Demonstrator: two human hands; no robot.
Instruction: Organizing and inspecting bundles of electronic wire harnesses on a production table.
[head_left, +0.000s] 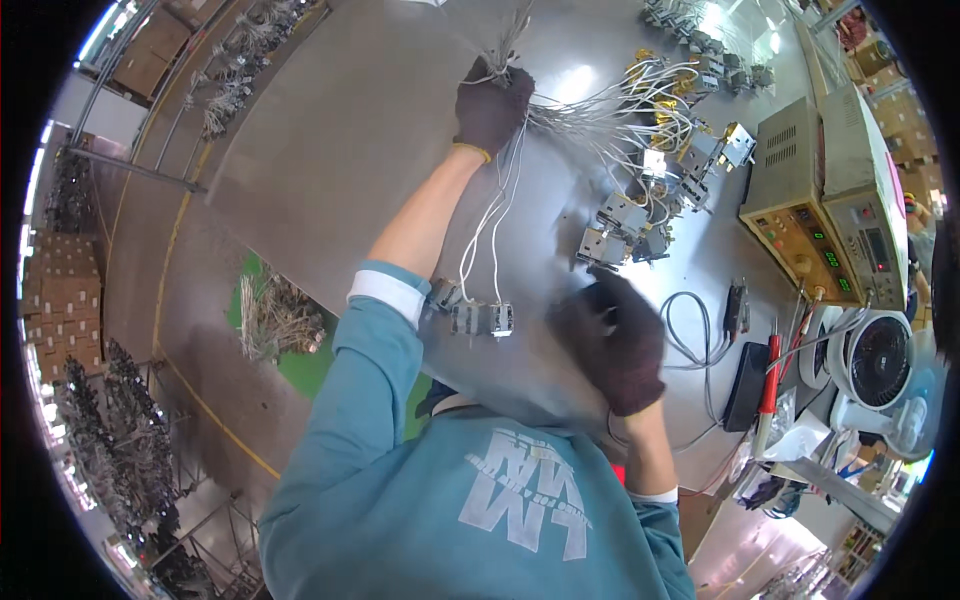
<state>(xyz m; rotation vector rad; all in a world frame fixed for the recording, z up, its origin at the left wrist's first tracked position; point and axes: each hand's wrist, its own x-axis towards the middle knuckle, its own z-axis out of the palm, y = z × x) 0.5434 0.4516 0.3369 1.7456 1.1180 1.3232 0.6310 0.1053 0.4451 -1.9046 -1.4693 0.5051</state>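
Observation:
My left hand, in a dark knitted glove, is closed around a bundle of thin white and grey wires at the far middle of the metal table. Loose ends stick up beyond the fist. Small metal box-shaped parts hang on the wires and lie in a cluster to the right. Two white wires run from the fist toward me, to more metal parts near the front edge. My right hand, gloved too and blurred, is nearest to the cluster's near end. A gap shows between its thumb and fingers, with nothing visible inside.
At the right stand two bench instruments with lit displays. Nearby are a black cable, a red-handled tool and a small fan. More wired parts lie at the far right. Left of the table, a wire bundle rests on something green.

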